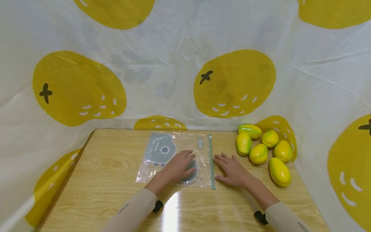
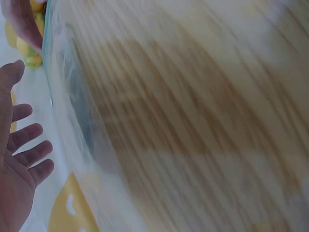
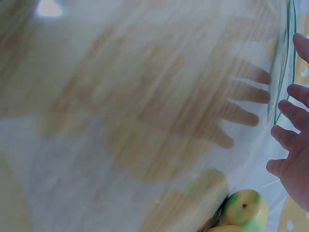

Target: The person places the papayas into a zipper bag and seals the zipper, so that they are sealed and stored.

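Note:
A clear plastic zip bag with a grey-blue cartoon print lies flat on the wooden table, its green zip edge toward the right. Over the bag's right half is my left hand, fingers spread and holding nothing; the left wrist view shows its palm and loosely bent fingers. My right hand is just right of the zip edge, fingers extended toward it and nothing in its grasp. In the right wrist view its spread fingers appear beside the green zip strip.
Several yellow-green mango-like fruits are grouped at the table's back right, the nearest fruit beyond my right hand. A fruit-printed white cloth hangs behind and along both sides of the wooden table.

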Available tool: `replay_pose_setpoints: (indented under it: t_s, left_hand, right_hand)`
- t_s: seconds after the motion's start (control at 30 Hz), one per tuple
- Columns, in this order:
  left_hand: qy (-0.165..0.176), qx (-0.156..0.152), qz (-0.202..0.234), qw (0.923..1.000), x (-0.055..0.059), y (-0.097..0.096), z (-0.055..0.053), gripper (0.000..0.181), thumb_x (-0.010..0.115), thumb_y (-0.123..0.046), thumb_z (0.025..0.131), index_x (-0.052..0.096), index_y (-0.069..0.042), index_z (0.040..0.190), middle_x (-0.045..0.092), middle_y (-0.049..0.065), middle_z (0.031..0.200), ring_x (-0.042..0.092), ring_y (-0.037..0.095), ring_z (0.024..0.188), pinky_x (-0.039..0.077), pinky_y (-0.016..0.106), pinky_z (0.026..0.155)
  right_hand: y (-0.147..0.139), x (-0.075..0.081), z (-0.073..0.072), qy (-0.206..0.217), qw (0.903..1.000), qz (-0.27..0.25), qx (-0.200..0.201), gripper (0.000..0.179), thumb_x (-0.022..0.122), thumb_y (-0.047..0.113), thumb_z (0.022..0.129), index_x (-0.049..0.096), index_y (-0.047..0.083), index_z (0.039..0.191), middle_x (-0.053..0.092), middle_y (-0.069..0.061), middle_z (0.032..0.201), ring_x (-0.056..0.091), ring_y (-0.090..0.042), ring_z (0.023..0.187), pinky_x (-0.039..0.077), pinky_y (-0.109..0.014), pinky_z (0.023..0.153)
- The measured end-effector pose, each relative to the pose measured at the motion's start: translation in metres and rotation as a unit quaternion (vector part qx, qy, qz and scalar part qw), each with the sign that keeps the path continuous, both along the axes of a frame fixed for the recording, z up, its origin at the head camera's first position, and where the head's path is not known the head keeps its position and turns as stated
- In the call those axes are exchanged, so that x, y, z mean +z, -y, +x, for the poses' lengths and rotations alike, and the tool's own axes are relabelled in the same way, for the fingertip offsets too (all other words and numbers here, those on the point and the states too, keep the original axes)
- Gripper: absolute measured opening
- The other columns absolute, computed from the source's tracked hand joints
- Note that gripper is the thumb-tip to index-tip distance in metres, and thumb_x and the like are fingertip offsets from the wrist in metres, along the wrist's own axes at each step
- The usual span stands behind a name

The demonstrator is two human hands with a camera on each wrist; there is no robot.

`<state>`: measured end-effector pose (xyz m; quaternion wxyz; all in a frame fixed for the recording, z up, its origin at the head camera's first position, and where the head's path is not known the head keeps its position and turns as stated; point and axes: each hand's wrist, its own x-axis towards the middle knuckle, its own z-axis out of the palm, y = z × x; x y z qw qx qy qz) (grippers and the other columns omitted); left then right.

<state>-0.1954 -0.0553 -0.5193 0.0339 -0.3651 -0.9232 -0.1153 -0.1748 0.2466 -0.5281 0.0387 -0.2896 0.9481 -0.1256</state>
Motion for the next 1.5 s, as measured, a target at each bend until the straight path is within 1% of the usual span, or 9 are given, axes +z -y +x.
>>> replay_pose_setpoints:
  t_s: [0.17,0.27,0.43,0.63,0.83,1.0,1.2,1.4,1.5]
  left_hand:
    - [0.022,0.007,0.008,0.9997,-0.002,-0.014,0.002,0.057,0.063,-0.047,0.101,0.057,-0.010,0.144,0.053,0.012,0.152,0.051,0.030,0.140,0.048,0.044,0.111]
    - [0.033,0.012,0.008,0.9994,-0.004,-0.022,0.003,0.056,0.062,-0.049,0.101,0.058,-0.011,0.143,0.053,0.011,0.151,0.052,0.028,0.139,0.050,0.044,0.109]
    - [0.034,0.013,0.022,0.9991,-0.006,-0.036,0.002,0.054,0.063,-0.046,0.101,0.060,-0.008,0.140,0.057,0.010,0.146,0.053,0.026,0.137,0.046,0.040,0.113]
    - [0.057,0.021,0.031,0.9977,-0.008,-0.050,0.003,0.055,0.065,-0.044,0.100,0.061,-0.006,0.139,0.058,0.011,0.144,0.053,0.027,0.135,0.044,0.038,0.114]
    - [0.062,0.033,0.031,0.9971,-0.014,-0.055,0.004,0.050,0.066,-0.045,0.099,0.065,-0.007,0.133,0.060,0.009,0.139,0.053,0.026,0.130,0.046,0.039,0.111]
    - [0.070,0.054,0.033,0.9955,-0.018,-0.059,0.003,0.049,0.065,-0.045,0.100,0.067,-0.007,0.130,0.060,0.008,0.139,0.050,0.026,0.130,0.047,0.043,0.107]
    - [0.081,0.067,0.052,0.9931,-0.018,-0.060,0.002,0.046,0.065,-0.043,0.099,0.070,-0.007,0.126,0.060,0.008,0.136,0.051,0.026,0.127,0.048,0.044,0.104]
    - [0.104,0.076,0.069,0.9893,-0.017,-0.063,0.004,0.048,0.063,-0.048,0.100,0.070,-0.008,0.125,0.059,0.007,0.137,0.050,0.026,0.127,0.046,0.045,0.104]
    - [0.100,0.082,0.073,0.9888,-0.018,-0.065,0.005,0.051,0.065,-0.051,0.097,0.070,-0.008,0.123,0.059,0.007,0.134,0.050,0.027,0.125,0.047,0.046,0.102]
  right_hand:
    - [0.002,0.001,0.002,0.005,1.0000,-0.004,0.002,0.074,0.070,0.050,0.095,0.049,0.009,0.153,0.042,-0.013,0.163,0.034,-0.044,0.152,0.021,-0.076,0.115]
    - [0.003,0.002,0.004,0.002,1.0000,-0.005,0.006,0.075,0.071,0.049,0.094,0.050,0.008,0.152,0.043,-0.014,0.162,0.035,-0.044,0.151,0.022,-0.076,0.115]
    - [0.004,0.003,0.005,-0.002,0.9999,-0.009,0.013,0.074,0.073,0.049,0.093,0.052,0.008,0.151,0.044,-0.015,0.162,0.037,-0.044,0.150,0.024,-0.077,0.114]
    - [0.004,0.004,0.006,0.011,0.9995,-0.022,0.020,0.075,0.075,0.048,0.092,0.052,0.007,0.150,0.044,-0.018,0.161,0.037,-0.047,0.149,0.025,-0.078,0.112]
    - [0.007,0.004,0.006,0.017,0.9994,-0.026,0.018,0.076,0.074,0.051,0.092,0.052,0.006,0.150,0.044,-0.021,0.160,0.037,-0.050,0.148,0.025,-0.079,0.111]
    - [0.009,0.004,0.006,0.020,0.9996,-0.019,0.007,0.079,0.071,0.055,0.092,0.051,0.006,0.151,0.043,-0.020,0.160,0.036,-0.048,0.149,0.025,-0.080,0.110]
    - [0.013,0.003,0.007,0.016,0.9999,-0.007,-0.001,0.084,0.067,0.063,0.091,0.050,0.006,0.151,0.043,-0.020,0.159,0.036,-0.049,0.148,0.026,-0.081,0.109]
    - [0.015,0.002,0.008,0.019,0.9998,0.007,-0.007,0.089,0.068,0.065,0.088,0.049,0.005,0.151,0.041,-0.021,0.160,0.034,-0.049,0.149,0.026,-0.081,0.109]
    - [0.017,0.002,0.008,0.018,0.9997,0.016,-0.010,0.092,0.070,0.066,0.086,0.049,0.005,0.152,0.040,-0.021,0.161,0.034,-0.049,0.150,0.027,-0.081,0.108]
